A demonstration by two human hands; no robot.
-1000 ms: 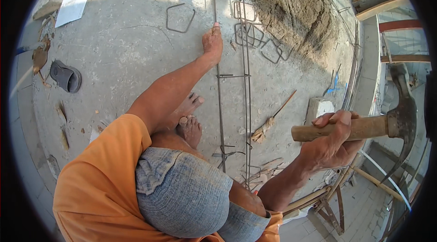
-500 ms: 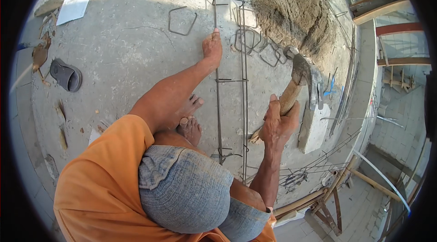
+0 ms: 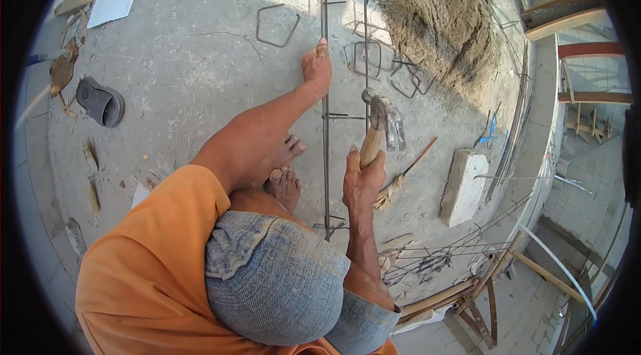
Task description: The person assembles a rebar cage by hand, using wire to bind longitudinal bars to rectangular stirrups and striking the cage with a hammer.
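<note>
A long, narrow rebar cage (image 3: 326, 168) stretches away from me over the concrete floor, its parallel bars joined by bent steel ties. My left hand (image 3: 316, 66) is closed around the cage's left bar near the far end. In my right hand (image 3: 364, 179) is the wooden handle of a claw hammer (image 3: 387, 121). The steel head of the hammer is at the right bar, close to the middle crosspiece; whether it touches the steel I cannot tell. My right hand and forearm hide part of that bar.
Bent steel stirrups (image 3: 259, 28) lie around the cage's far end. A sand pile (image 3: 434, 18) is at the far right. Right of my hammer are a thin stick (image 3: 419, 156) and a pale block (image 3: 463, 187). A dark sandal (image 3: 101, 102) lies at left. Loose rods (image 3: 461, 245) lie near right.
My right hand has brought the hammer leftward and slightly nearer, from beside the cage to its right bar. My left hand keeps its hold on the left bar.
</note>
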